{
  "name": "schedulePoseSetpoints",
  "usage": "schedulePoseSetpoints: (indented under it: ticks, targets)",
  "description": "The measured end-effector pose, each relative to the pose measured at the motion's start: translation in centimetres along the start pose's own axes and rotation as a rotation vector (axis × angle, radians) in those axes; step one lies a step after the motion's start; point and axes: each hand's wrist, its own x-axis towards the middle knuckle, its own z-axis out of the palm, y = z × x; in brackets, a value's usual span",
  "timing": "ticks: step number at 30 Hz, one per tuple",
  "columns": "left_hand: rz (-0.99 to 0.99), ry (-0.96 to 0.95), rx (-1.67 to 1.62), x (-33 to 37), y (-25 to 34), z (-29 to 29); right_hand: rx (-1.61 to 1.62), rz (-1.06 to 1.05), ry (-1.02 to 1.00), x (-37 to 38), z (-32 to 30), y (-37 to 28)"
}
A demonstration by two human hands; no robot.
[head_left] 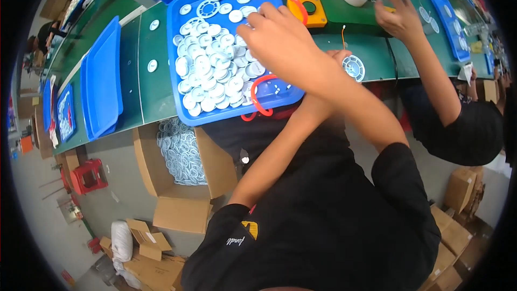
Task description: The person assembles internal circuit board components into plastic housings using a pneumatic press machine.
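Observation:
My forearms cross, the right over the left. My right hand [277, 35] is over the right side of a blue tray [173, 83] heaped with small white round discs [207, 70]. Its fingers are bent and close together; their tips are hidden, so what they hold does not show. Beyond the tray's right edge, my left hand [338, 55], mostly covered by my right forearm, grips a white slotted ring part [353, 68] at its edge. A thin orange wire [343, 36] stands up above that part. Two larger slotted rings [208, 8] lie among the discs.
A red coiled hose [260, 94] crosses the tray's right corner. Behind stands a yellow box with a black knob [308, 12]. At right, a co-worker's hand [399, 19] holds a blurred part. Empty-looking blue trays [101, 78] lean at left; a carton [144, 156] of ring parts stands below.

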Motion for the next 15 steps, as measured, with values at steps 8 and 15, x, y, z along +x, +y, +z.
schedulePoseSetpoints:
  ticks: [8,15]
  targets:
    - [-0.013,0.035,0.021,-0.9,-0.3,0.6,-0.089,0.014,-0.284,1.4,2.4,0.2]
    - [-0.075,0.135,-0.089,0.2,0.9,0.8,0.388,0.158,0.294,-4.1,-5.1,2.0]
